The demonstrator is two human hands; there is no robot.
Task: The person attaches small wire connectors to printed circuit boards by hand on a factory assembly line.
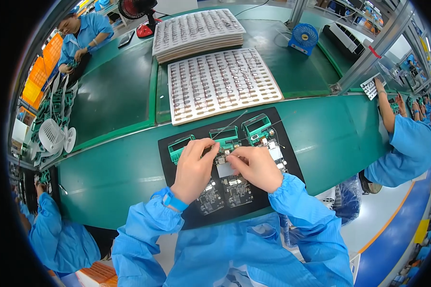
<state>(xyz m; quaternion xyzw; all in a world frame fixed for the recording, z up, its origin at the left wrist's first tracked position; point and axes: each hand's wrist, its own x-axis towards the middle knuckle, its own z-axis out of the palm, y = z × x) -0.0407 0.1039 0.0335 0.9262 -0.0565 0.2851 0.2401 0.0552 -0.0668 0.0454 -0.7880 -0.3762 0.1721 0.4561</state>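
Observation:
On a black mat (292, 160), three green plastic frames stand in a row along the far side, each at the far end of a circuit board. My left hand (195, 165), with a blue wrist strap, is closed in a pinch at the middle green frame (223, 135). A thin wire (233, 120) runs up and right from near its fingertips. My right hand (257, 166) pinches just beside it, over the middle circuit board (238, 191). What either pinch holds is hidden. Left of it lies another circuit board (209, 197); the right green frame (256, 126) has white parts below it.
Beyond the mat lies a white tray (225, 86) with rows of small wired parts; more trays (198, 31) are stacked behind. A small blue fan (304, 37) stands at the far right. A metal post (368, 55) rises on the right. Co-workers sit on both sides.

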